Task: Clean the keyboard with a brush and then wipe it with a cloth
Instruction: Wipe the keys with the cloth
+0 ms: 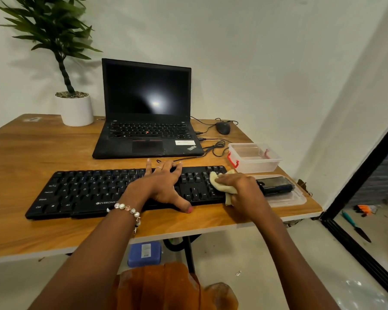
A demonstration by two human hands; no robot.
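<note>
A black keyboard (85,189) lies across the front of the wooden table (31,153). My left hand (164,184) rests flat on its middle keys with the fingers spread and the thumb at the front edge. My right hand (242,189) presses a pale yellow cloth (217,179) onto the number pad at the keyboard's right end. A black brush (274,185) lies on a clear plastic lid (293,198) just right of my right hand.
An open black laptop (147,113) stands behind the keyboard, with cables and a black mouse (223,127) to its right. A clear plastic box (254,157) with a red clasp sits behind the lid. A potted plant (75,108) stands at the back left. The table's right edge is close to the lid.
</note>
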